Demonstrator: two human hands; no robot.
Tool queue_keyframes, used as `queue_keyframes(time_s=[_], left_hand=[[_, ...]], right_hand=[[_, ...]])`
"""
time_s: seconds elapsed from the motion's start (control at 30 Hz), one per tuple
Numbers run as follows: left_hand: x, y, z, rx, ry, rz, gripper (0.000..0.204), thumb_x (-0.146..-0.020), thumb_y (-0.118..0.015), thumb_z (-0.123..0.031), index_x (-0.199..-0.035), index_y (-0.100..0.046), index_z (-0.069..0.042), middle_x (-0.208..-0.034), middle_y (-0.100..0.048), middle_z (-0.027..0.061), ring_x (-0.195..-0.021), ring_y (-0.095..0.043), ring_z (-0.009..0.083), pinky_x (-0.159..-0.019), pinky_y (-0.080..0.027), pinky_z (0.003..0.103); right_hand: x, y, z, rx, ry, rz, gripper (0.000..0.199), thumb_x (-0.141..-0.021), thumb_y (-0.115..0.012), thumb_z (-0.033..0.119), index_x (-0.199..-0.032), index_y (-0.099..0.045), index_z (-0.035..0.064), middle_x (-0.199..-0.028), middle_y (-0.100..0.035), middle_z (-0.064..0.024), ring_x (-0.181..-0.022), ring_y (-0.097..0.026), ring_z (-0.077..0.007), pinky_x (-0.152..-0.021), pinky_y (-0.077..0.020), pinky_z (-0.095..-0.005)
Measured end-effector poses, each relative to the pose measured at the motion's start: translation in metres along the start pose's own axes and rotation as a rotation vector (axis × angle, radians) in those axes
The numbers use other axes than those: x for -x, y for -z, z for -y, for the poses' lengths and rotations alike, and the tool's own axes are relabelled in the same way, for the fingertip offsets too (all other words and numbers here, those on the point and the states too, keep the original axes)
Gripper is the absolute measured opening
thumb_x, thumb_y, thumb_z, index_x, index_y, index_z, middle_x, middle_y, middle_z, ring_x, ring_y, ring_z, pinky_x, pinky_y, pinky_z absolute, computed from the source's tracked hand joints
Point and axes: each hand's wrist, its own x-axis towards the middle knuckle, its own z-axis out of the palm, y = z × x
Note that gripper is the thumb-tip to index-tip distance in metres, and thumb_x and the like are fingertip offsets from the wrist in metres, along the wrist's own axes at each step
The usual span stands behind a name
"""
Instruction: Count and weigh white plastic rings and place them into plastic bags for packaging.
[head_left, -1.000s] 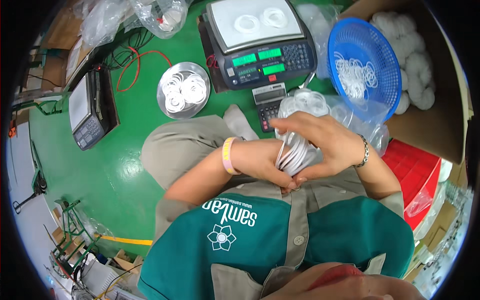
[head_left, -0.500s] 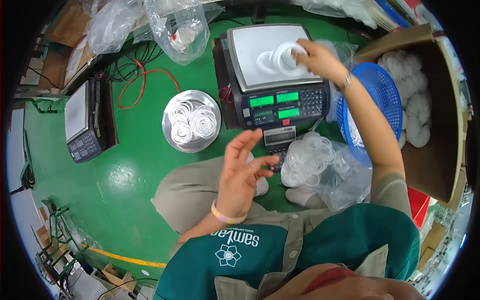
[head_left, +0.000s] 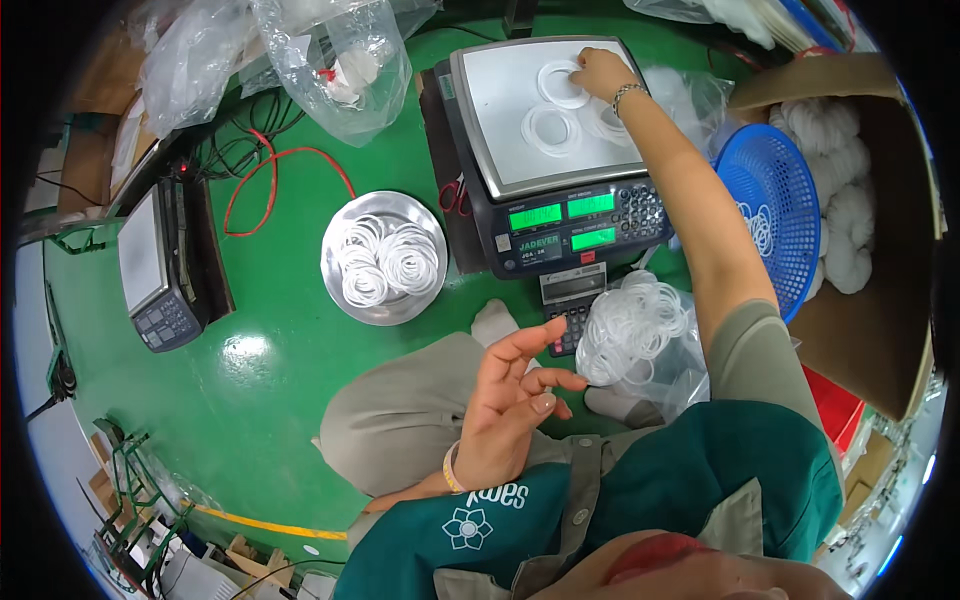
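Observation:
My right hand (head_left: 604,76) is over the far right part of a counting scale's pale plate (head_left: 500,95). Its curled fingers grip the edge of a bundle of thin white rings (head_left: 542,82). A second ring bundle (head_left: 530,132) lies flat just nearer. A third bundle (head_left: 596,122) is partly covered by my right wrist. My left hand (head_left: 505,405) hovers above my lap, its fingers loosely bent and apart, holding nothing. Nearest to it are a dark calculator (head_left: 573,318) and a heap of white rings (head_left: 635,325) on clear plastic.
A round metal dish (head_left: 380,314) with white ring bundles stands left of the scale. A blue basket (head_left: 775,180) and a cardboard box (head_left: 850,340) with white coils are at right. Another scale (head_left: 150,250) stands far left. A red cable (head_left: 310,150) crosses the green floor.
My right hand has moved slightly left and farther over the plate. The rings now lie spread as three bundles. My left hand has dropped toward my lap, and the view has shifted.

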Motion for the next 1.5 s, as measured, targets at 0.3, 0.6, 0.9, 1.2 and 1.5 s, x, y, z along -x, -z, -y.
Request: queue_keyframes(time_s=[0.3,0.6,0.9,1.2,1.5], left_hand=[[0.020,-0.004,0.006,-0.033,-0.131,0.021,0.048,-0.083,-0.050,-0.004,-0.127,-0.034,-0.004,-0.137,-0.034,0.0173,-0.096,-0.056,0.0223,-0.072,-0.047,0.029],[0.014,-0.018,0.028,-0.196,-0.155,-0.005,0.037,-0.085,-0.048,-0.006,-0.121,-0.042,-0.006,-0.127,-0.046,0.0126,-0.091,-0.057,0.0166,-0.070,-0.044,0.026],[0.000,-0.012,0.058,-0.461,-0.140,-0.053,0.027,-0.084,-0.050,-0.007,-0.111,-0.050,-0.005,-0.114,-0.056,0.0093,-0.084,-0.059,0.0135,-0.067,-0.043,0.025],[-0.006,-0.001,0.059,-0.551,-0.152,-0.031,0.024,-0.087,-0.048,-0.009,-0.110,-0.053,-0.005,-0.109,-0.060,0.0086,-0.083,-0.059,0.0129,-0.068,-0.044,0.024],[-0.003,-0.003,0.059,-0.525,-0.151,0.012,0.021,-0.085,-0.050,-0.008,-0.105,-0.055,-0.004,-0.101,-0.062,0.0066,-0.079,-0.059,0.0118,-0.065,-0.043,0.023]], right_hand=[[0.200,0.110,-0.073,-0.639,0.132,-0.006,0.021,-0.087,-0.056,0.024,-0.089,-0.062,0.0042,-0.076,-0.060,0.0002,-0.070,-0.053,-0.0065,-0.062,-0.0424,-0.0200],[0.455,0.127,-0.199,-0.756,-0.481,0.490,0.023,-0.083,-0.047,0.009,-0.092,-0.063,-0.0048,-0.090,-0.064,-0.0127,-0.081,-0.061,-0.0153,-0.070,-0.0509,-0.0252],[0.397,-0.085,-0.185,-0.173,0.262,0.096,0.042,-0.076,-0.063,0.024,-0.112,-0.053,0.0045,-0.113,-0.053,-0.0167,-0.106,-0.051,-0.0307,-0.088,-0.0422,-0.0389],[0.389,-0.077,-0.155,0.318,0.104,0.057,0.026,-0.070,-0.061,0.015,-0.094,-0.057,0.0065,-0.103,-0.054,-0.0138,-0.099,-0.052,-0.0317,-0.080,-0.0443,-0.0423],[0.378,-0.112,-0.172,-0.654,-0.329,0.107,0.044,-0.070,-0.065,0.017,-0.109,-0.055,-0.0002,-0.098,-0.061,-0.0209,-0.087,-0.061,-0.0305,-0.076,-0.0484,-0.0381]])
